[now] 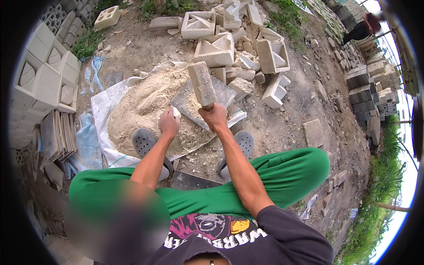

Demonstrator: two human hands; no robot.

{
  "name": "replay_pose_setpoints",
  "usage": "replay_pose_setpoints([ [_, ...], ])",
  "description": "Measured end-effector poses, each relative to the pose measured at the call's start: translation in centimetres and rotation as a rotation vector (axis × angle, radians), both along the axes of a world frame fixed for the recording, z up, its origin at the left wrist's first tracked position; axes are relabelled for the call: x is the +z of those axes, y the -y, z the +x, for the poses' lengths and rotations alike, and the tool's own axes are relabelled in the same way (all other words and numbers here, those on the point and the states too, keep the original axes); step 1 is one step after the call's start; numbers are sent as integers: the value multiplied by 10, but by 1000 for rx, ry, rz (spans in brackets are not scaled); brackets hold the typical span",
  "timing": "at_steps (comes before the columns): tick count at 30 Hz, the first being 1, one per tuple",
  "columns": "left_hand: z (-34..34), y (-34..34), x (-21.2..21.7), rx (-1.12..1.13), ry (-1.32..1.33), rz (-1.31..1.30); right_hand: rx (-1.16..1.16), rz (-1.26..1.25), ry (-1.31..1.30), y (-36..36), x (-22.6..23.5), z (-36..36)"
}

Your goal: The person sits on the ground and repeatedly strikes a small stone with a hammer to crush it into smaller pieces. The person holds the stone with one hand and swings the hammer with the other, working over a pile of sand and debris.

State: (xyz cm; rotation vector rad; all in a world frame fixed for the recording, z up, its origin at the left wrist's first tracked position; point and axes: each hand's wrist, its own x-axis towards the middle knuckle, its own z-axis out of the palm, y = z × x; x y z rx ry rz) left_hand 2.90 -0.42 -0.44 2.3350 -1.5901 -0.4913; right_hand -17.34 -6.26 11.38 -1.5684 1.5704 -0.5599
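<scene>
While its short handle is gripped in the closed right hand (213,116), a block-headed mallet (202,83) is seen over a flat grey slab (226,91), its head pointed toward eleven o'clock; whether the slab is touched by it cannot be told. At nine o'clock on the slab, near its edge, a small white lump (176,112) is held in the bent fingers of the left hand (168,123). Pale crumbs are scattered on the slab's face, and at nine o'clock from it a heap of sandy powder (141,110) is spread over a white sheet (104,137), by which one end of the slab is also underlain. The heap is flanked at eight o'clock by a grey perforated clog (144,139); its mate (244,142) is set between four and five. A dark board (192,181) is laid at six o'clock, partly covered by green trousers (287,170). At one o'clock, broken pale blocks (215,49) are piled among rubble. Toward nine, patterned pale blocks (44,84) are stacked, with thin upright slabs (60,136) and crumpled blue plastic (89,143) placed nearer eight. Darker grey blocks (358,79) are stacked at three, another person (362,28) is seen far off at two, and the ground is bordered by grass (380,176) at four.
</scene>
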Motion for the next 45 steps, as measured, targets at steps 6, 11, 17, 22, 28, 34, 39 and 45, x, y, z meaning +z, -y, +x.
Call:
replay_pose_setpoints([
  [6,-2,5,8,2,-17,56,136,98,-191,-16,-56,-11],
  [11,0,3,8,-10,-16,42,62,344,-239,4,-53,-16],
  [17,1,2,0,-34,10,6,-17,11,91,-8,-12,-4],
  [22,-1,5,7,-43,16,44,98,189,-259,-23,-42,-10],
  [28,2,3,8,-62,8,41,58,242,-300,-14,-40,-11],
  [34,4,0,3,-74,4,-15,148,61,-123,-15,-14,10],
  [39,-7,7,39,-31,-64,91,201,270,-406,-28,-56,-6],
  [45,-1,2,22,-43,-23,69,67,209,-308,-13,-36,-12],
])
